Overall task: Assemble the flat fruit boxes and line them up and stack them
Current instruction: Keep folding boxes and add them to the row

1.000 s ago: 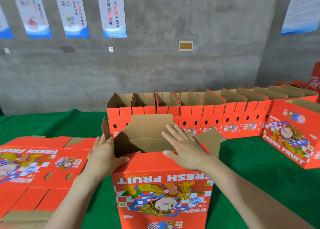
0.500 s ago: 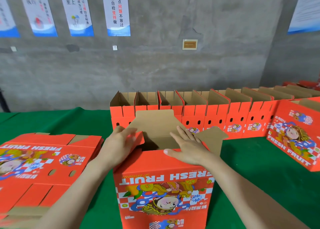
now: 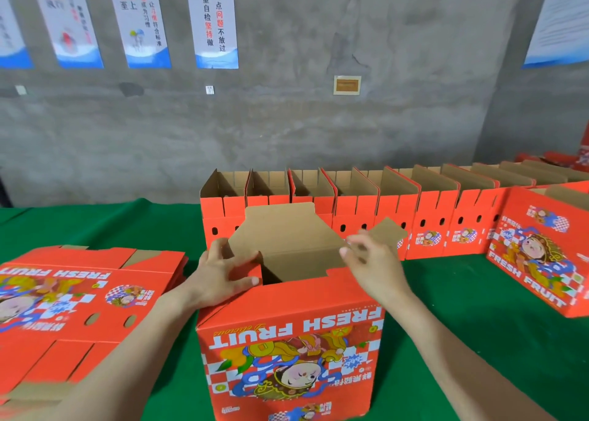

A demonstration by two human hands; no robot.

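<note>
Cardboard, red outside and brown inside, forms the box [image 3: 287,341] in hand. It stands on the green cloth [image 3: 462,293] at six o'clock of the view, its top open and its print upside down to the person.

The likely trouble is in the flaps. The left flap [image 3: 247,269] is pushed inward while the far flap [image 3: 283,232] stands up at twelve o'clock and the right flap [image 3: 387,232] stands out at two o'clock. If the left flap loses its pressure before the others come over it, it will probably spring back. A right flap folded in out of turn could jam against the far flap or crease off its score line. A one-sided push might also skew the walls or slide the box on the cloth.

The left hand [image 3: 220,277] lies spread on the left flap at ten o'clock of the box, fingers fairly straight, thumb along the near edge, pressing rather than gripping. The right hand [image 3: 369,261] is blurred at two o'clock, fingers loosely bent just beside the right flap. I cannot tell whether it touches or pinches it.

Outward, a stack of flat boxes [image 3: 79,293] lies at nine o'clock. A row of assembled boxes [image 3: 398,223] runs from twelve to two o'clock, and one more box leans at three. Posters [image 3: 213,22] hang on the grey wall [image 3: 318,133] behind.
</note>
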